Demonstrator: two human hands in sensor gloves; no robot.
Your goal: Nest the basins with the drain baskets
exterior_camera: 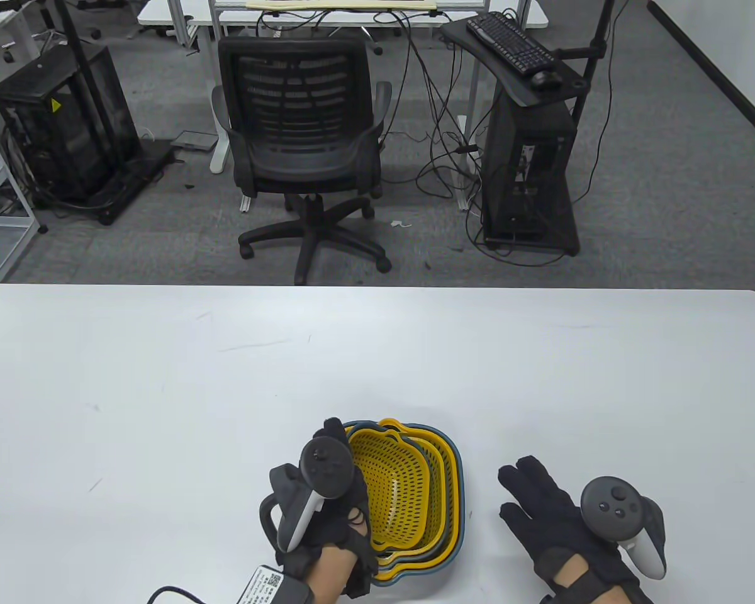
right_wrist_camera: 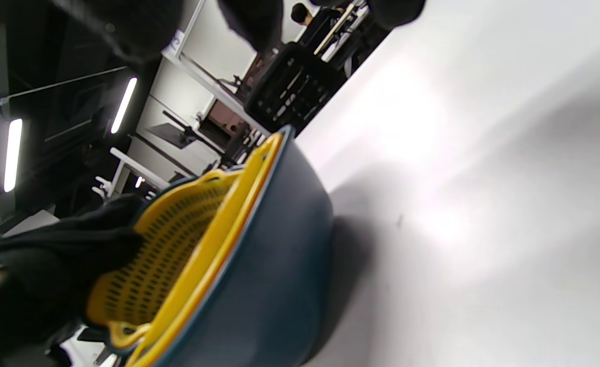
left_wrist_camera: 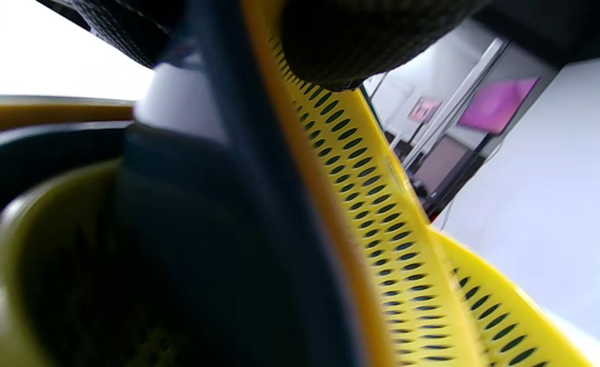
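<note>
A nested stack of dark blue basins [exterior_camera: 458,478] and yellow perforated drain baskets [exterior_camera: 393,487] sits on the white table [exterior_camera: 163,390] near its front edge. My left hand [exterior_camera: 335,440] grips the stack's left rim. In the left wrist view a fingertip [left_wrist_camera: 361,46] presses the inside of the yellow basket wall [left_wrist_camera: 381,229], next to a dark blue rim [left_wrist_camera: 239,153]. My right hand [exterior_camera: 528,487] lies open and flat on the table, right of the stack and apart from it. The right wrist view shows the outer blue basin [right_wrist_camera: 274,265], the yellow basket [right_wrist_camera: 178,244] and my left hand [right_wrist_camera: 50,255].
A black office chair [exterior_camera: 302,145] stands beyond the table's far edge. A computer stand with a keyboard [exterior_camera: 509,41] is at the back right and a black cabinet [exterior_camera: 63,132] at the back left. A cable and label [exterior_camera: 261,585] lie by my left wrist.
</note>
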